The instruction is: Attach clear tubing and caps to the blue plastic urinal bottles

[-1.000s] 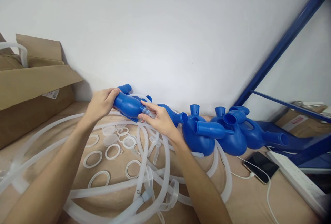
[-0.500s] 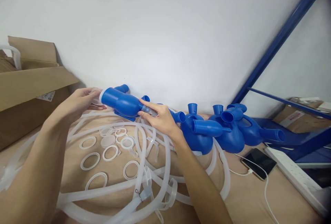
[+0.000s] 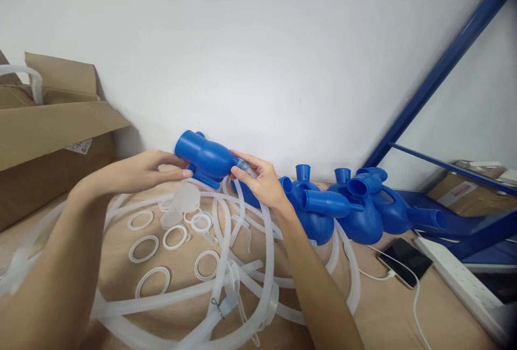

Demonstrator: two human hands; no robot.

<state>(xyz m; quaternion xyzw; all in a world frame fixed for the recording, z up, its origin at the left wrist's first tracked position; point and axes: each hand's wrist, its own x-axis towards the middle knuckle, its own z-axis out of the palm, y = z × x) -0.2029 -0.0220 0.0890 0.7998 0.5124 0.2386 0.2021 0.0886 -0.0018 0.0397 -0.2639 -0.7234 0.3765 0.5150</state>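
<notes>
Two hands hold one blue plastic vessel point(image 3: 208, 159) above the counter point(image 3: 388, 307). The right hand point(image 3: 262, 180) pinches the small clear fitting point(image 3: 245, 166) at the vessel's narrow end between thumb and fingers; the left hand point(image 3: 147, 169) lies open, its fingertips touching the underside near the wide mouth. The vessel's long axis runs nearly level, mouth to the left and slightly raised, narrow end to the right. Right of it three or four more blue vessels point(image 3: 323, 207) stand along the white wall point(image 3: 258, 59). Below it lie about six white rings point(image 3: 144, 247) among looped translucent straps point(image 3: 226, 280). Far left of the vessel sits one open cardboard box point(image 3: 48, 140); far right, one phone point(image 3: 406, 261) on its cable, a white power strip point(image 3: 460, 280) and a blue rack frame point(image 3: 440, 70).
</notes>
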